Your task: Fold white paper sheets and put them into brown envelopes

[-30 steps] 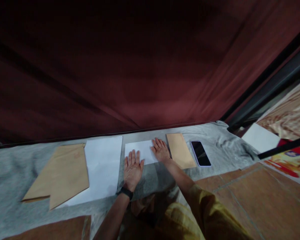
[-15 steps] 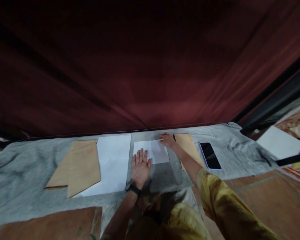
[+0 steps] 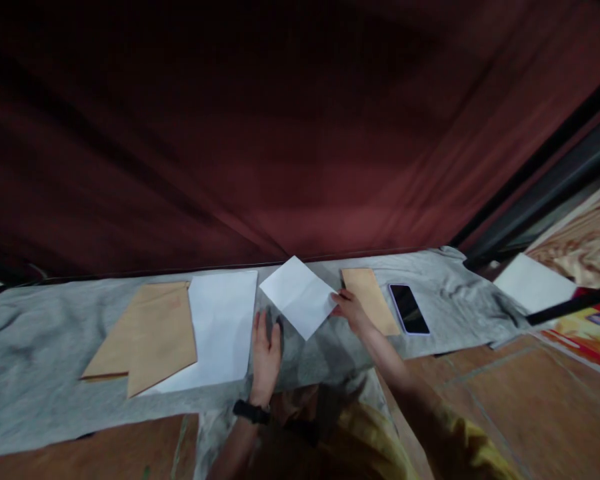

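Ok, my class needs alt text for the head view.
A person's right hand grips a small white sheet by one corner, turned diamond-wise over grey cloth; the left hand is open nearby. Brown paper pieces and a larger white sheet lie at left, another brown piece and a phone at right.

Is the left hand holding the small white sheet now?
No, the right hand holds the small white sheet by a corner; the left hand is apart.

White sheet (image 3: 300,297), tan papers (image 3: 164,333), mottled grey cloth (image 3: 35,360), dark-red drape (image 3: 300,147)
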`<act>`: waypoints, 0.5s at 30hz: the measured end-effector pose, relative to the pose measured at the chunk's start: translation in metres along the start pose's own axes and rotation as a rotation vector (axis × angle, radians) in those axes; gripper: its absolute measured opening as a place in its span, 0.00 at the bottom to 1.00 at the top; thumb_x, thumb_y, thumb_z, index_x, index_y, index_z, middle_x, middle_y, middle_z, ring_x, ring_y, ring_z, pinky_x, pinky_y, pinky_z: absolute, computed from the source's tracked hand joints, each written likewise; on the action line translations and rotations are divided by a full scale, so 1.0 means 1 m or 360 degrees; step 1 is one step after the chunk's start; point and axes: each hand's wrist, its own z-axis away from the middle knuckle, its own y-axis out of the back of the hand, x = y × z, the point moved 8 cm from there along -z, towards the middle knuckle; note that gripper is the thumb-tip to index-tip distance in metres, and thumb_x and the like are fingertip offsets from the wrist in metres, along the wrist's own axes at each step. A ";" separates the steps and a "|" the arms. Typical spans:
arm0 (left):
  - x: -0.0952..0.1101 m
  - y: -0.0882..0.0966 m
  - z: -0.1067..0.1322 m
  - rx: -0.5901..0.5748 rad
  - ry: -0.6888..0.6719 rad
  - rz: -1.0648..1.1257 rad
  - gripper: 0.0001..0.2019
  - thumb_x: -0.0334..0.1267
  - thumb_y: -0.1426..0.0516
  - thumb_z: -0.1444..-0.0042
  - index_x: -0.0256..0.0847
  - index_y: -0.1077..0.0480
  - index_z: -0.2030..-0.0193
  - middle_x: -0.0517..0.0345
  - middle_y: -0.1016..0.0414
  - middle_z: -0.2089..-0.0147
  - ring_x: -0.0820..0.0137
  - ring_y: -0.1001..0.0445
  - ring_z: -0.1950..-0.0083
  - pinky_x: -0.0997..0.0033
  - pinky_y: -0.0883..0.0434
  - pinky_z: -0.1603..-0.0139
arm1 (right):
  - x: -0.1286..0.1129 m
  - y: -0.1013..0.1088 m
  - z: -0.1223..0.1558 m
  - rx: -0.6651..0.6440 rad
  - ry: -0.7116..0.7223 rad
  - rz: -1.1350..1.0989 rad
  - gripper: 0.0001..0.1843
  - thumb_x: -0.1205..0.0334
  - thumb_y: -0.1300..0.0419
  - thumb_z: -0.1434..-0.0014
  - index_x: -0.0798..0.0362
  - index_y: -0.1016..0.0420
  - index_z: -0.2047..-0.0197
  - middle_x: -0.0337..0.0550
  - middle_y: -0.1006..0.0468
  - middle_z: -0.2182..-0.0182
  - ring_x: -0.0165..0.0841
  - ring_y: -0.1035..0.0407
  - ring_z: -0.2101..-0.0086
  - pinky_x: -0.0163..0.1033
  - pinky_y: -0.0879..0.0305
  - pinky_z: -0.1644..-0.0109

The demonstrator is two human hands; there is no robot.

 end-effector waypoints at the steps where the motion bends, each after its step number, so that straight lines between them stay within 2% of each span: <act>1: -0.008 0.000 0.007 0.0003 0.0149 0.0116 0.27 0.48 0.48 0.35 0.42 0.39 0.31 0.44 0.40 0.28 0.58 0.41 0.27 0.52 0.44 0.26 | 0.011 -0.001 0.016 0.0055 -0.0038 -0.0106 0.19 0.42 0.39 0.48 0.50 0.33 0.67 0.39 0.23 0.73 0.33 0.27 0.74 0.39 0.26 0.68; 3: -0.022 -0.007 0.023 -0.0058 0.0432 0.0356 0.28 0.48 0.45 0.37 0.42 0.39 0.32 0.43 0.31 0.34 0.58 0.31 0.34 0.53 0.36 0.32 | 0.031 -0.007 0.044 0.0144 -0.0104 -0.0285 0.24 0.37 0.39 0.52 0.48 0.37 0.68 0.38 0.25 0.75 0.33 0.28 0.75 0.40 0.26 0.70; 5: -0.026 -0.016 0.038 -0.0130 0.0600 0.0568 0.30 0.47 0.41 0.41 0.43 0.39 0.33 0.45 0.24 0.42 0.60 0.24 0.43 0.56 0.29 0.39 | 0.046 -0.013 0.065 0.0222 -0.0148 -0.0420 0.26 0.34 0.38 0.55 0.47 0.38 0.69 0.36 0.27 0.77 0.33 0.28 0.76 0.39 0.27 0.72; 8: -0.020 -0.021 0.048 -0.0152 0.0651 0.0724 0.35 0.43 0.36 0.47 0.44 0.39 0.33 0.51 0.21 0.49 0.64 0.21 0.50 0.61 0.26 0.46 | 0.057 -0.019 0.083 0.0308 -0.0166 -0.0566 0.26 0.34 0.36 0.56 0.47 0.38 0.69 0.35 0.27 0.77 0.34 0.27 0.75 0.38 0.28 0.71; 11: -0.017 -0.016 0.053 -0.0125 0.0722 0.0709 0.36 0.41 0.35 0.50 0.43 0.39 0.34 0.51 0.22 0.50 0.66 0.21 0.55 0.65 0.25 0.52 | 0.063 -0.018 0.090 0.0350 -0.0185 -0.0711 0.24 0.38 0.35 0.55 0.46 0.37 0.68 0.37 0.24 0.73 0.34 0.25 0.72 0.38 0.26 0.68; 15: -0.013 -0.019 0.057 -0.0223 0.0757 0.0647 0.38 0.39 0.36 0.50 0.42 0.41 0.31 0.51 0.21 0.53 0.68 0.22 0.64 0.66 0.25 0.62 | 0.065 -0.019 0.091 0.0254 -0.0184 -0.0646 0.21 0.40 0.37 0.50 0.47 0.37 0.66 0.37 0.23 0.73 0.34 0.24 0.72 0.40 0.24 0.66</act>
